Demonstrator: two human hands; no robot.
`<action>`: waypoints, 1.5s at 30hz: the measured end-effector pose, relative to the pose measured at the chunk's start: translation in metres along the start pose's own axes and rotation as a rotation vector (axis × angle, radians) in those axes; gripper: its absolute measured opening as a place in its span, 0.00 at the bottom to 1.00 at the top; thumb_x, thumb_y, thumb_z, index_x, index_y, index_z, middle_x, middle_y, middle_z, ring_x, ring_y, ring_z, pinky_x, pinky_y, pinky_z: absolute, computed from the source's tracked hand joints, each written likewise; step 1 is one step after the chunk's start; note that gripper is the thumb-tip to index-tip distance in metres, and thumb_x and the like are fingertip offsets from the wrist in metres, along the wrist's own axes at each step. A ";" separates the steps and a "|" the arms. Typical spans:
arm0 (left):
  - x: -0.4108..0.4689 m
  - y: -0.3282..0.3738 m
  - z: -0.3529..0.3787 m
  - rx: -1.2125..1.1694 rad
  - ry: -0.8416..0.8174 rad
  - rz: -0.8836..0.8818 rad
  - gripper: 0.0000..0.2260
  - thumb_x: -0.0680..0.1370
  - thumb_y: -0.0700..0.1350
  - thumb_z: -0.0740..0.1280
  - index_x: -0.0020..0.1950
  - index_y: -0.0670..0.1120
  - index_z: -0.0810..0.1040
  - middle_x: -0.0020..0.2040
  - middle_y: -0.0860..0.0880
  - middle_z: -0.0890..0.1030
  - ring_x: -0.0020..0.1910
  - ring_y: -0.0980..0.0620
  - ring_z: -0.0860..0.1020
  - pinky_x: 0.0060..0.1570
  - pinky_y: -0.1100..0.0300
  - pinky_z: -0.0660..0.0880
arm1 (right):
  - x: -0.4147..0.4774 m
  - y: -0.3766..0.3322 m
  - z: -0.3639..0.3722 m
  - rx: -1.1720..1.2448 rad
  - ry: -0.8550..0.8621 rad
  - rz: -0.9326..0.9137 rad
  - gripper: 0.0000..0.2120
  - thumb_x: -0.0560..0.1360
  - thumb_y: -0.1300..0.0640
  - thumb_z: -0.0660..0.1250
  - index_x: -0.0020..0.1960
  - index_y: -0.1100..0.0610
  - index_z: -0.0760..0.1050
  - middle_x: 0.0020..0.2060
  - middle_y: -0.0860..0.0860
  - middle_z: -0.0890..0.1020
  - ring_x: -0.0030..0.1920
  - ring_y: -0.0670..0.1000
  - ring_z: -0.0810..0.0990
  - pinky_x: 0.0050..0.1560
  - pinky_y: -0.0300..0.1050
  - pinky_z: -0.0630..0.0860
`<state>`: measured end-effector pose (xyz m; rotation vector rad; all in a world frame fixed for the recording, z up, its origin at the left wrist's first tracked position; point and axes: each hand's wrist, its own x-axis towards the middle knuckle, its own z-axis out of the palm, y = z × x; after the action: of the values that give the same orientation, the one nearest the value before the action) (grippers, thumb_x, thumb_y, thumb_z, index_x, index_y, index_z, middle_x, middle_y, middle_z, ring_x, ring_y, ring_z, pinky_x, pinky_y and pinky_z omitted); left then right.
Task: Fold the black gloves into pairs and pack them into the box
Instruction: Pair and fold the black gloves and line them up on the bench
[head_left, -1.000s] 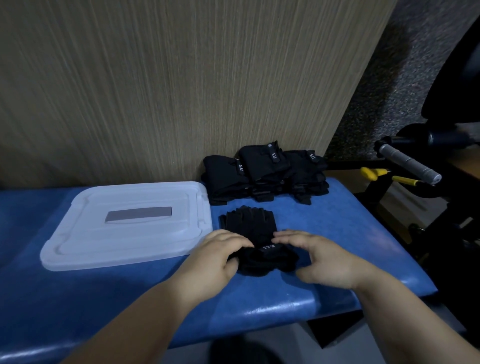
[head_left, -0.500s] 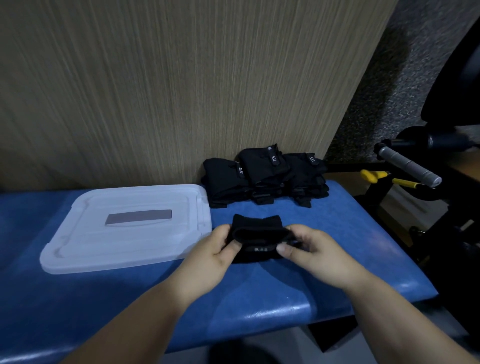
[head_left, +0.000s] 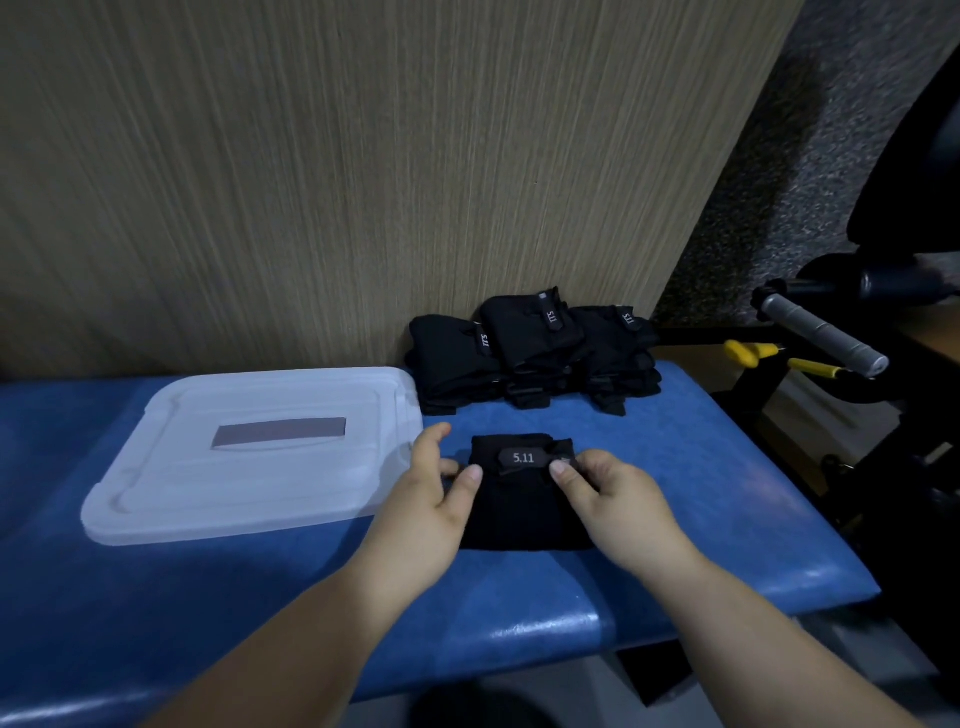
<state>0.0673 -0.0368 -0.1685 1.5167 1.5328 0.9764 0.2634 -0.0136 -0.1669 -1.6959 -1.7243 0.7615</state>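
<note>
Right, behind everything stands the wood-grain wall panel (head_left: 363, 182), and against its foot runs the blue padded bench (head_left: 701, 493) you are working on. On the left part of the bench sits the white plastic box (head_left: 156, 499), its lid on, with a grey rectangular patch (head_left: 280, 432) in the middle of the lid.

At the back of the bench, touching the wall and just right of the box's far corner, lies the pile of black gloves (head_left: 530, 348), several with small lettered straps facing up. Off the bench to your right, a grey handle (head_left: 821, 335) and yellow-handled tools (head_left: 748, 353) stand well apart from the work.

In front of the pile, near the bench's front edge, the folded pair (head_left: 519, 509) lies flat on the blue padding, just beside the box. Your left hand (head_left: 421, 519) pinches its left upper edge, thumb on top and forefinger lifted clear. Your right hand (head_left: 623, 509) pinches the right upper edge, thumb pressed down, fingers curled behind it.

Between your two thumbs the strap tab (head_left: 523, 458) shows "5.11", reading upright toward you.
</note>
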 end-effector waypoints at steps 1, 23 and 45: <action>-0.001 0.000 0.002 0.036 0.015 0.019 0.25 0.81 0.51 0.60 0.76 0.55 0.54 0.56 0.59 0.73 0.49 0.59 0.74 0.53 0.63 0.70 | 0.000 0.000 0.001 -0.021 0.014 0.006 0.12 0.78 0.45 0.63 0.40 0.50 0.72 0.34 0.46 0.78 0.38 0.46 0.77 0.34 0.38 0.68; -0.010 -0.004 0.021 0.771 -0.150 0.246 0.24 0.83 0.57 0.45 0.78 0.57 0.42 0.78 0.60 0.42 0.76 0.58 0.39 0.74 0.57 0.42 | -0.007 0.003 0.013 -0.385 -0.146 -0.391 0.22 0.83 0.46 0.52 0.76 0.45 0.58 0.75 0.39 0.57 0.76 0.40 0.47 0.75 0.37 0.46; -0.012 -0.007 0.018 0.811 -0.218 0.231 0.26 0.83 0.58 0.46 0.77 0.57 0.37 0.78 0.55 0.38 0.77 0.55 0.40 0.75 0.57 0.38 | -0.008 -0.003 0.017 -0.504 -0.285 -0.248 0.26 0.83 0.45 0.47 0.79 0.47 0.47 0.78 0.42 0.52 0.77 0.42 0.44 0.75 0.39 0.39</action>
<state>0.0804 -0.0483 -0.1821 2.3061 1.7062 0.2625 0.2486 -0.0215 -0.1759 -1.6897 -2.4313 0.4958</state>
